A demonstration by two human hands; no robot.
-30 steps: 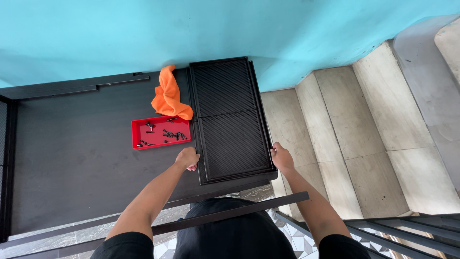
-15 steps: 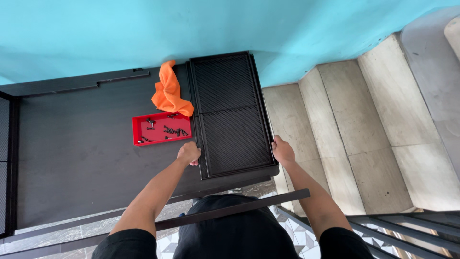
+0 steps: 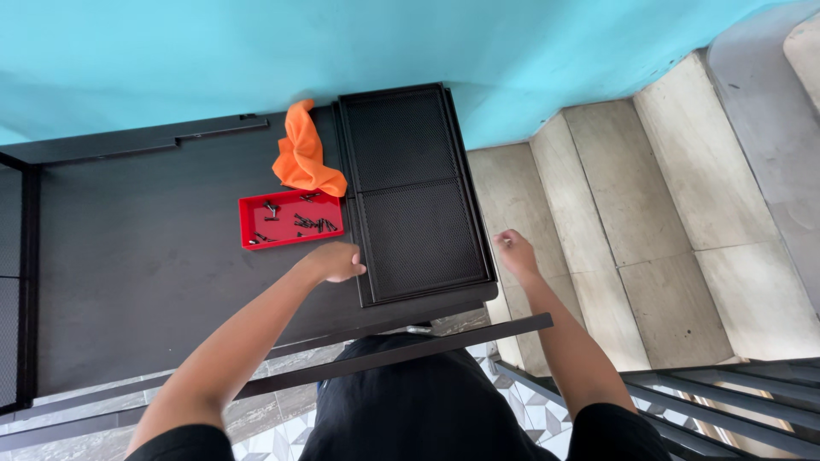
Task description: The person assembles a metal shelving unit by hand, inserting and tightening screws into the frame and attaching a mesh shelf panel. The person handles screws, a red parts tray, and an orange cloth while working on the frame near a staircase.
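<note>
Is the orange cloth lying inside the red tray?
No. The orange cloth lies on the black table behind the red tray, only its edge reaching the tray's rim; the tray holds small dark screws.
</note>
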